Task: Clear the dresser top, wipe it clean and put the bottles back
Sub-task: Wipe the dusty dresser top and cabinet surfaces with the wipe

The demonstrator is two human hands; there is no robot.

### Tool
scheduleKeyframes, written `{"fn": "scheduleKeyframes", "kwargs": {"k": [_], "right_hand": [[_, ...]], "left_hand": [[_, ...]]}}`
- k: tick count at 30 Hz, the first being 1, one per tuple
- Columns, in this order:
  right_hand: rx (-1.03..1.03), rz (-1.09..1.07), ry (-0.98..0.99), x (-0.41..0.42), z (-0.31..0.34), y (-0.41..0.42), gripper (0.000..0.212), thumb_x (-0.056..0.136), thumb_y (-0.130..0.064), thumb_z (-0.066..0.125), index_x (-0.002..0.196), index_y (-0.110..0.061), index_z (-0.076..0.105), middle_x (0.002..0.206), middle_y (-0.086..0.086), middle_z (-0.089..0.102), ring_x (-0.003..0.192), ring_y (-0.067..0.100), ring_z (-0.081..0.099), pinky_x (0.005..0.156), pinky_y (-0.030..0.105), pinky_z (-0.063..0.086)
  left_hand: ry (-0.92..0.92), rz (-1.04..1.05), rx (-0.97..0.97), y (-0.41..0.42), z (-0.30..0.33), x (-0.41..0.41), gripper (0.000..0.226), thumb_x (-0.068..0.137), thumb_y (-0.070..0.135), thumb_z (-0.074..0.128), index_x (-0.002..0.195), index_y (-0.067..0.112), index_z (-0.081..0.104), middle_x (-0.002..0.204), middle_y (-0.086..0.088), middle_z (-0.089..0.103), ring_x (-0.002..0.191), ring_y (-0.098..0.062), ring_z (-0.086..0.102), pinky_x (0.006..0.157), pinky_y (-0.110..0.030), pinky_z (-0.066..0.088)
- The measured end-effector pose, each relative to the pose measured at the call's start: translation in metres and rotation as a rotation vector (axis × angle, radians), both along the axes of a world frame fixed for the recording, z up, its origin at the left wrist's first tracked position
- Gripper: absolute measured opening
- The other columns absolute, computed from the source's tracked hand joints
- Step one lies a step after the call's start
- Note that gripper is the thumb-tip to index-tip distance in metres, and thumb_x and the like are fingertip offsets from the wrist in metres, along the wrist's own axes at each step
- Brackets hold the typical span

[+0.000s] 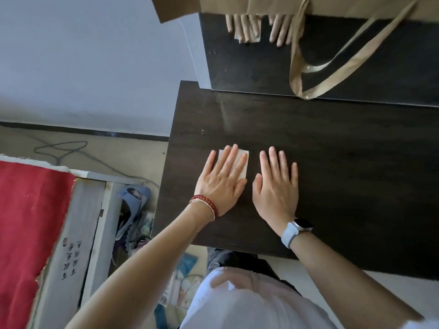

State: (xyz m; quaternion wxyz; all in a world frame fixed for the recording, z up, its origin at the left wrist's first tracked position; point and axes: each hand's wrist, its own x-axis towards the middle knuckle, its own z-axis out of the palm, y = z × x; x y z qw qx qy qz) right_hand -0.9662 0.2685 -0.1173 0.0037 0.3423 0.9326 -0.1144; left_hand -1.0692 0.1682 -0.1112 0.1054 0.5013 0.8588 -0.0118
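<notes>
A person stands at a dark wooden counter. Both hands lie flat on it, side by side, not touching each other. The left hand has its fingers straight and a little spread, and it presses down on a white folded cloth. The cloth peeks out past the fingertips and on the thumb side. The right hand is flat too, fingers straight and spread, resting on the bare wood just beside the cloth.

The left wrist wears a red bead bracelet. The right wrist wears a watch with a pale band.

At the back of the counter stands a shiny dark panel, and the fingers show in it. A tan strap hangs in a loop in front of it. On the floor to the left lies a blue slipper, near a red cloth.
</notes>
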Motion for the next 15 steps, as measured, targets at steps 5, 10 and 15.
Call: {"fn": "scheduleKeyframes", "kwargs": {"k": [5, 10, 15], "right_hand": [[0.021, -0.052, -0.042, -0.010, -0.001, 0.010, 0.057, 0.087, -0.032, 0.024, 0.141, -0.016, 0.028, 0.149, 0.009, 0.030, 0.138, 0.028, 0.024, 0.111, 0.050, 0.016], [0.030, -0.077, -0.055, -0.011, -0.001, 0.009, 0.056, 0.087, -0.032, 0.025, 0.141, -0.017, 0.028, 0.150, 0.006, 0.029, 0.139, 0.025, 0.023, 0.111, 0.049, 0.016], [0.033, -0.170, -0.087, -0.008, 0.000, 0.019, 0.056, 0.088, -0.035, 0.023, 0.141, -0.018, 0.029, 0.150, 0.006, 0.030, 0.138, 0.026, 0.024, 0.111, 0.049, 0.016]], "left_hand": [[-0.035, 0.453, -0.003, -0.020, 0.003, -0.078, 0.056, 0.096, 0.036, 0.017, 0.145, 0.016, -0.002, 0.155, -0.009, -0.003, 0.143, -0.022, -0.006, 0.114, -0.042, -0.009], [-0.057, 0.437, 0.058, 0.045, 0.002, -0.092, 0.056, 0.097, 0.032, 0.017, 0.145, 0.012, -0.002, 0.155, -0.014, -0.004, 0.142, -0.028, -0.007, 0.115, -0.041, -0.006], [-0.060, -0.001, 0.033, 0.092, -0.001, -0.070, 0.057, 0.096, 0.038, 0.019, 0.145, 0.015, -0.001, 0.155, -0.011, -0.003, 0.143, -0.025, -0.005, 0.114, -0.039, -0.006]]}}
